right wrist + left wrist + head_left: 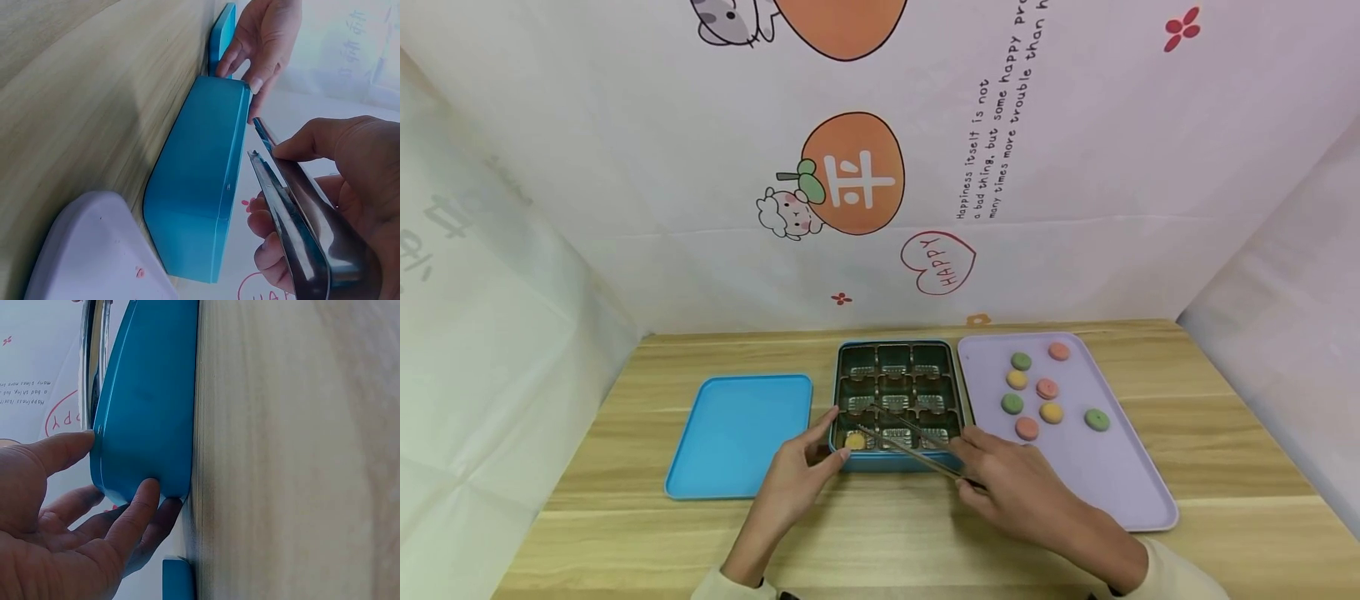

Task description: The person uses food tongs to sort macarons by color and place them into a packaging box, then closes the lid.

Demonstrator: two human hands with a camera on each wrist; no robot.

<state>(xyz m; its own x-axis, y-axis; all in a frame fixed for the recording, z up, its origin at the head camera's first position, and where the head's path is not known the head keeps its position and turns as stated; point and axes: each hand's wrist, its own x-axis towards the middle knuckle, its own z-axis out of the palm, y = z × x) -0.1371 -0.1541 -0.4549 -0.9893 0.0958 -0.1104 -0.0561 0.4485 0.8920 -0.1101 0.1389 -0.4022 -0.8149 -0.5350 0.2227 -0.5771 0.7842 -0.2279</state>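
Note:
A blue box [891, 463] holds a dark plastic insert [895, 377] with several square compartments. One yellow macaron [855, 442] lies in the front left compartment. At that corner my left hand [797, 473] holds the box, thumb on the front rim and fingers round the left side. My right hand [1011, 479] grips metal tongs [306, 231] over the box's front right. The tongs' arms stand apart, and their tips hover above the front left part of the insert with nothing between them.
Right of the box is a lilac tray [1120, 492] bearing several loose macarons, among them a pink macaron [1027, 428], a green macaron [1097, 419] and a yellow macaron [1052, 412]. A flat blue lid-like tray [737, 437] lies at the left. Behind the table hangs a printed white cloth [700, 250].

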